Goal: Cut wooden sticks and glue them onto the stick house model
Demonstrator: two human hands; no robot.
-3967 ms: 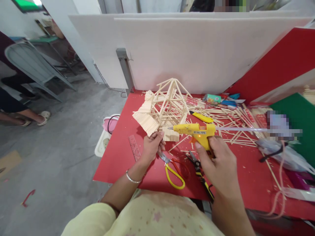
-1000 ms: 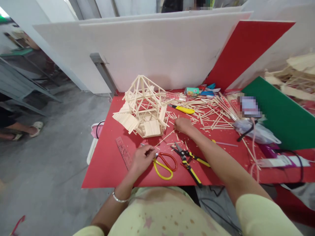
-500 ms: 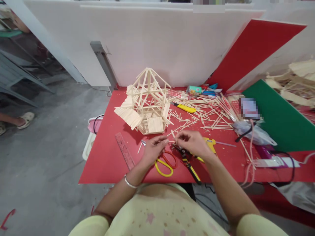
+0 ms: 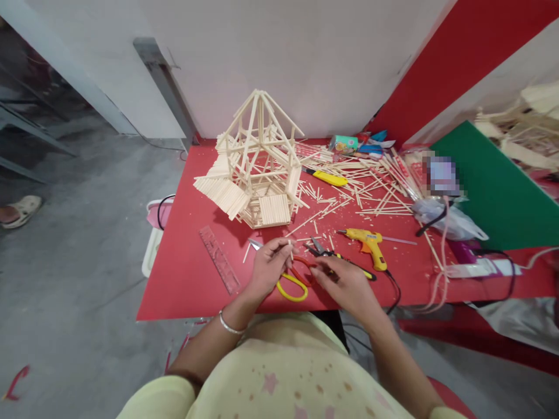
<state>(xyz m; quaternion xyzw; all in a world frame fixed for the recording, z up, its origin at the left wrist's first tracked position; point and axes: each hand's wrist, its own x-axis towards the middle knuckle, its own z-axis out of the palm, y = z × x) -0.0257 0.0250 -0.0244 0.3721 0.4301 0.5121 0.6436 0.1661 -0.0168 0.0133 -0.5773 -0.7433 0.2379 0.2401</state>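
Note:
My left hand [image 4: 267, 266] pinches a short wooden stick [image 4: 291, 249] between thumb and fingertips, just above the yellow-and-red scissors [image 4: 292, 280]. My right hand [image 4: 345, 283] lies beside it, fingers curled over the handles of the black-and-yellow cutting pliers [image 4: 321, 251]. Both hands are near the front edge of the red table [image 4: 187, 291]. A house model of wooden sticks [image 4: 255, 166] stands behind them, apart from both hands.
A yellow glue gun [image 4: 369, 243] lies right of the pliers, its cord running off the table. Also there: a red ruler [image 4: 219, 266], a yellow utility knife [image 4: 326, 177], several loose sticks [image 4: 375, 195], a plastic bag [image 4: 452, 221], a green board [image 4: 493, 186] and a white back wall.
The glue gun was put down on the table. My right hand picked a stick, passed it to my left hand, then dropped onto the pliers. The view tilted down and closer.

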